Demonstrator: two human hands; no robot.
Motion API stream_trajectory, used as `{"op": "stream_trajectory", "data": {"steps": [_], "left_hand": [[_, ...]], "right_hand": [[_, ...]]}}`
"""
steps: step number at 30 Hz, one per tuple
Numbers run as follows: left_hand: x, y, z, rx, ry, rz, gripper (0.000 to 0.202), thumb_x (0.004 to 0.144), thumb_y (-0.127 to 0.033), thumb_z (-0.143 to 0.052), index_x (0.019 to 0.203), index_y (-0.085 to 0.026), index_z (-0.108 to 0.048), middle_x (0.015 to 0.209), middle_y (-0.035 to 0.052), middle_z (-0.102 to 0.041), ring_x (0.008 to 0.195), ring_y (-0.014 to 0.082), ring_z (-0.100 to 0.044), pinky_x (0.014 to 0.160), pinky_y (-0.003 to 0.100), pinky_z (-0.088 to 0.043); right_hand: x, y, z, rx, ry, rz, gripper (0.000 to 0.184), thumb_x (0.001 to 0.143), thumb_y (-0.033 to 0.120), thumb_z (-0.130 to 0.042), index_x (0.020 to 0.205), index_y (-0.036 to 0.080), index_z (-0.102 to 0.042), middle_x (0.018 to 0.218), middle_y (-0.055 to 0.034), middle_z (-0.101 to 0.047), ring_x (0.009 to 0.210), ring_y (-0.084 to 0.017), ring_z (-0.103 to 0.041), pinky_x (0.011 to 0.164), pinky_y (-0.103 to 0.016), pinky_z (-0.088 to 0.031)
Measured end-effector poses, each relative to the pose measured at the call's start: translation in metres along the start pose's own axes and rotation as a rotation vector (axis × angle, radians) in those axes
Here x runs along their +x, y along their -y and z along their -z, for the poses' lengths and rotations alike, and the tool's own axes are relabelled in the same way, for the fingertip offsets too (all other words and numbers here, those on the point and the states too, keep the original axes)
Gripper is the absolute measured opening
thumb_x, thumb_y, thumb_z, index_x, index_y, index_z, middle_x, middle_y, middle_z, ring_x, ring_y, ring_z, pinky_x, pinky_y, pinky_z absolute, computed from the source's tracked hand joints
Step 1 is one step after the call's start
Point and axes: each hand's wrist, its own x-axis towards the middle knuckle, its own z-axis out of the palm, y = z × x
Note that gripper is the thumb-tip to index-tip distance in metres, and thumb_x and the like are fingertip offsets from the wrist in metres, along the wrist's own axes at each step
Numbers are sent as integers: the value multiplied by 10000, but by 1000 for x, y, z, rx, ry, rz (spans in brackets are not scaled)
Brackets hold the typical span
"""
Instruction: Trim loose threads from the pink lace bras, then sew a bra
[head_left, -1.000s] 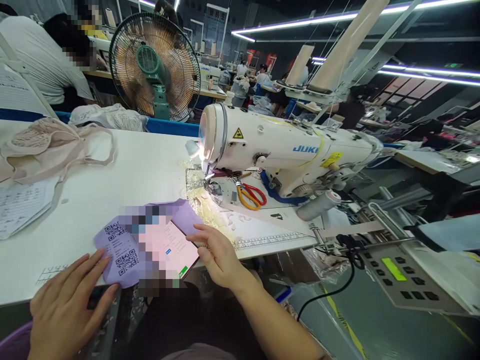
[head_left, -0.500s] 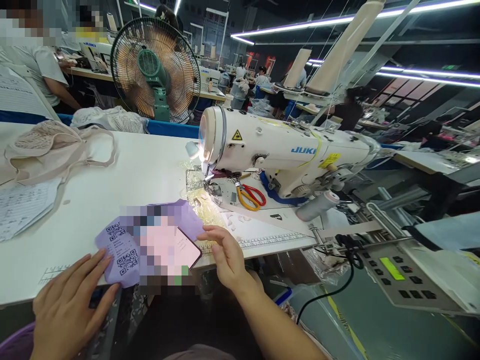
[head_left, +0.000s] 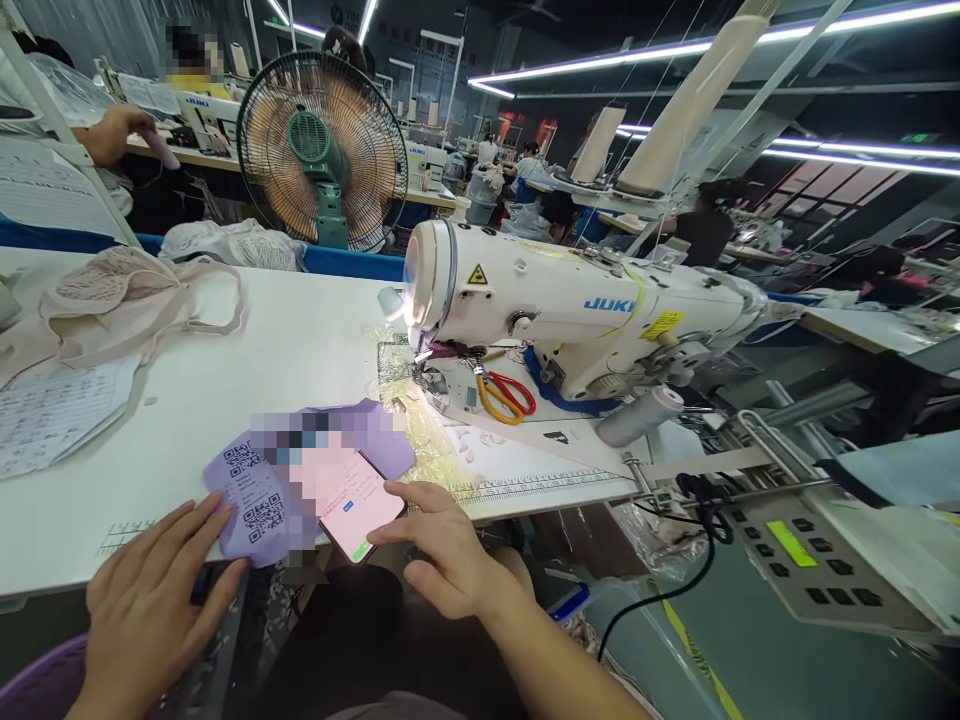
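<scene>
A smartphone (head_left: 352,500) with a lit pink screen lies on a purple sheet (head_left: 390,432) at the front edge of the sewing table; part of it is blurred out. My right hand (head_left: 442,550) is over the phone's lower right corner, fingers stretched out, one fingertip at the green button on the screen. Flat on the table edge, my left hand (head_left: 161,590) has its fingers spread, their tips touching the purple paper's printed part with QR codes (head_left: 264,515). Neither hand grips anything.
Behind the phone stands a JUKI sewing machine (head_left: 555,290), with red-and-orange-handled scissors (head_left: 504,397) beside its needle area. Beige bra pieces (head_left: 112,300) and written sheets (head_left: 64,415) lie at left. A fan (head_left: 322,150) stands beyond the table; a control panel (head_left: 810,565) sits at right.
My right hand has moved from the phone's right edge onto its screen, index finger reaching to the green button. My left hand stays by the paper. The view has shifted slightly.
</scene>
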Motion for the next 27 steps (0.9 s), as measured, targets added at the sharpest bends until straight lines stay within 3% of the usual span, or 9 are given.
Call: {"op": "stream_trajectory", "data": {"steps": [6,11,14,22,27], "left_hand": [[1,-1,1,4,-5,-9,587,820,-323,-520,1378,-229,-367,1208,158,-600,1087,350,-547,901,497,-399],[2,-2,3,7,12,2,580,831,-325,-497,1384,-236,-348,1215,159,-591,1096,357,-536,899,505,-393],[1,-3,4,4,39,5,572,844,-343,-463,1390,-242,-328,1225,161,-578,1105,364,-527,890,513,-394],[-2,-1,5,-19,73,7,681,812,-480,-493,1413,-239,-284,1296,158,-529,1167,375,-481,956,526,-341],[-5,0,1,7,67,18,601,839,-316,-500,1403,-234,-307,1299,135,-544,1186,343,-480,962,485,-340]], "right_hand": [[-3,0,-2,-22,-145,-215,399,888,425,-419,1209,197,-485,1170,-84,-608,1228,-213,-452,999,-379,-385],[2,1,-19,-265,-2,-290,1024,629,659,-642,1379,82,-251,1378,-222,-398,1325,-335,-305,1062,-510,-299],[7,7,-27,-343,128,-380,1226,504,725,-672,1407,39,-206,1407,-258,-339,1338,-391,-245,1073,-572,-235],[16,18,-37,-384,184,-547,1086,576,638,-686,1379,17,-300,1397,-238,-371,1341,-350,-265,1116,-537,-157],[19,21,-37,-405,172,-566,999,586,543,-712,1353,30,-330,1376,-228,-406,1309,-334,-330,1113,-526,-168]]}}
